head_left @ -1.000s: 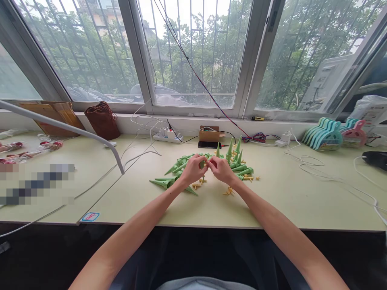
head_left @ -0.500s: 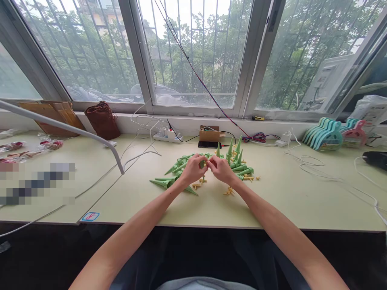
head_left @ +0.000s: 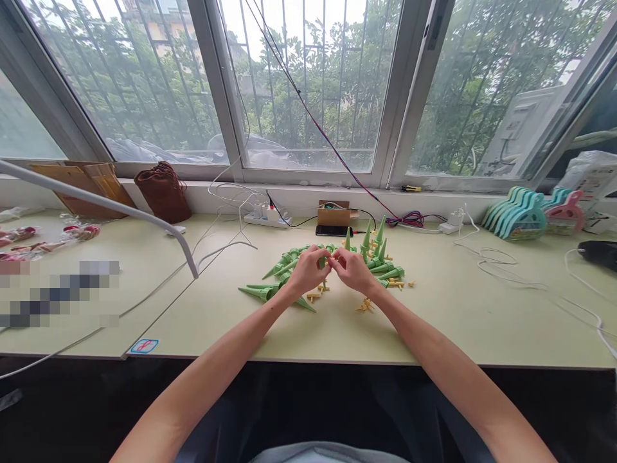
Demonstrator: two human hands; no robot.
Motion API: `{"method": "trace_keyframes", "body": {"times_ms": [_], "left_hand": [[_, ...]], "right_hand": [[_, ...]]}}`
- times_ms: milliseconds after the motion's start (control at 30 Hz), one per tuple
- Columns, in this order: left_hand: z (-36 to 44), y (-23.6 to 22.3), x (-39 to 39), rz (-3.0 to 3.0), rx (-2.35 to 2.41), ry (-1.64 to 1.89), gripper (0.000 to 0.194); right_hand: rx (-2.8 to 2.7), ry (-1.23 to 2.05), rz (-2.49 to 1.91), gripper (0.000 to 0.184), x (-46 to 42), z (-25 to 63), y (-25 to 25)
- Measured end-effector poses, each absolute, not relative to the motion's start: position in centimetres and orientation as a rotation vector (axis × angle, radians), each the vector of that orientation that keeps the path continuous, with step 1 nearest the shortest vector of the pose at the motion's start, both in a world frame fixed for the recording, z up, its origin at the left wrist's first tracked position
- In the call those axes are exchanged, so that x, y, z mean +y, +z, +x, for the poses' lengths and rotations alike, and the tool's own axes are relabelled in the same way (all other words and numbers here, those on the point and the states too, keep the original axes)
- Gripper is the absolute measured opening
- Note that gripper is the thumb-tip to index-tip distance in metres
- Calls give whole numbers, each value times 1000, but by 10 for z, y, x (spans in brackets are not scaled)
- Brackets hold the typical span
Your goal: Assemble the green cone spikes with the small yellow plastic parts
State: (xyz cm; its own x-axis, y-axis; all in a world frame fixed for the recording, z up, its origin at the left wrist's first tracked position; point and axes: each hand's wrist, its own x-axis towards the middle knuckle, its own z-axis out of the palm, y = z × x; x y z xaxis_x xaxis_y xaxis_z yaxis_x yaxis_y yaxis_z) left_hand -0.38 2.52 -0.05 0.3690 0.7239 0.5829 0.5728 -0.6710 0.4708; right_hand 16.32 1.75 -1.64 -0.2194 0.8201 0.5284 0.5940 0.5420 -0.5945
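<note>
My left hand is closed round a green cone-shaped plastic spike, held above the pale green table. My right hand meets it at the fingertips, pinching a small yellow plastic part against the spike's end. Behind and left of my hands lies a pile of green spikes; a few spikes stand upright at the back right. Loose yellow parts lie on the table just below my hands.
A power strip, a small cardboard box and a phone sit under the window. White cables trail right. Teal and pink plastic pieces stand far right; a brown pouch and cardboard far left.
</note>
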Motion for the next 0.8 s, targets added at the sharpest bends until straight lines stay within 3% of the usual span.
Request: {"method": "trace_keyframes", "body": {"times_ms": [300,567,800], "left_hand": [[-4,-1,25,2447,1148,1185,9],[-4,1,24,2426,1168,1228,12],[-3,1,23,2434,1173,1198,10]], "right_hand": [[-1915,325,-1174,41,17,163,-14],[-1916,334,-1130,23,14,163,-12],[-1923,353,-1139,31,17,163,-15]]}}
